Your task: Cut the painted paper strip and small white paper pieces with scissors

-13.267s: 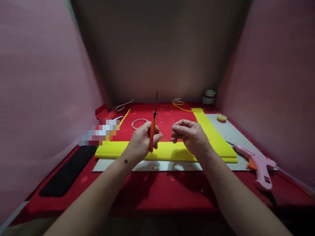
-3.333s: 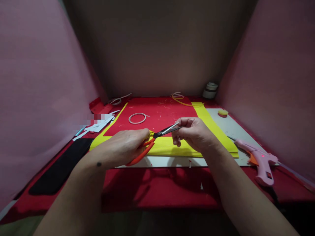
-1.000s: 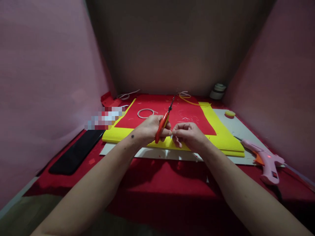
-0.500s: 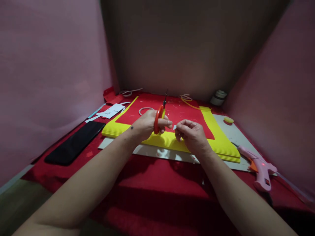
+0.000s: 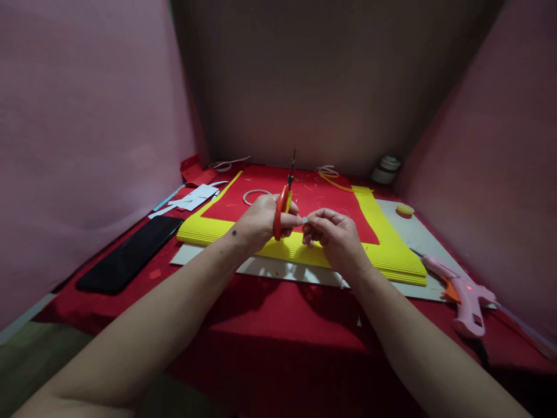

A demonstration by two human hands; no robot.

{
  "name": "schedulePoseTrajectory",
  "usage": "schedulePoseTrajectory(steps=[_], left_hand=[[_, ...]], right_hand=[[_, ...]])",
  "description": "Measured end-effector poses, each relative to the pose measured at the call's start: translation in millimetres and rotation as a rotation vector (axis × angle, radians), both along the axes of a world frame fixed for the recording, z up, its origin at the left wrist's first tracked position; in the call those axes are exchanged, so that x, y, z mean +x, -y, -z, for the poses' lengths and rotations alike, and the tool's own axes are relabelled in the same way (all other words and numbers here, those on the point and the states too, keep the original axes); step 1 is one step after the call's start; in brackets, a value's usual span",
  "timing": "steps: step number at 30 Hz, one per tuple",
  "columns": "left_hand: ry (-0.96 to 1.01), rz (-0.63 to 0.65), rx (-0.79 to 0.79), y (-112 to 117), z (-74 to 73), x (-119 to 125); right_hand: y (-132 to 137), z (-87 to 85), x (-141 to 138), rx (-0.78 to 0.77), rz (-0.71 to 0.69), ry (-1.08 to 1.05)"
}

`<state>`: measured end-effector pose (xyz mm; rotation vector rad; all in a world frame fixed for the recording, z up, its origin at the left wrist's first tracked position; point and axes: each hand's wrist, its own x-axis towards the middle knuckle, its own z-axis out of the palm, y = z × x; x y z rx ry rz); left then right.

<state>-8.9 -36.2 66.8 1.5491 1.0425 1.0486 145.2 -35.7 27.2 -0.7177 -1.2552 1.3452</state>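
My left hand (image 5: 260, 223) is closed round the orange handles of a pair of scissors (image 5: 284, 197), whose dark blades point up and away from me. My right hand (image 5: 331, 238) pinches a tiny white scrap (image 5: 304, 220) between thumb and fingertips, right beside the left hand's fingers. Both hands hover above yellow corrugated sheets (image 5: 383, 255) with a red sheet (image 5: 322, 206) lying on top. A white ring-shaped strip (image 5: 255, 196) rests on the red sheet behind the left hand.
A pink glue gun (image 5: 461, 290) lies at the right on a grey board (image 5: 413, 232). A black flat object (image 5: 126, 255) lies at the left, white paper pieces (image 5: 191, 198) behind it. A small yellow disc (image 5: 405, 209) and a white roll (image 5: 386, 169) sit far right. Pink panels wall in the red table.
In the last half second my hands drew together, so the right fingertips with the scrap now touch the left hand's. The scissors stay upright. Three seconds ago their blades pointed sideways at the right hand.
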Motion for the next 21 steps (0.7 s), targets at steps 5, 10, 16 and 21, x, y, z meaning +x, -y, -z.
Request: schedulePoseTrajectory(steps=[5,10,16,21], left_hand=[[-0.097,0.045,-0.038,5.6,-9.5,2.6],[-0.135,0.013,0.004,7.3,-12.6,2.8],[-0.147,0.008,0.053,6.7,-14.5,-1.8],[-0.42,-0.016,0.16,2.9,-14.9,-14.4]], right_hand=[[-1.3,-0.2,2.6,0.004,-0.027,0.056],[2.0,-3.7,1.0,-0.059,-0.044,0.022],[1.9,-7.8,1.4,-0.139,-0.042,-0.054],[-1.3,-10.4,5.5,-0.178,0.007,-0.155]])
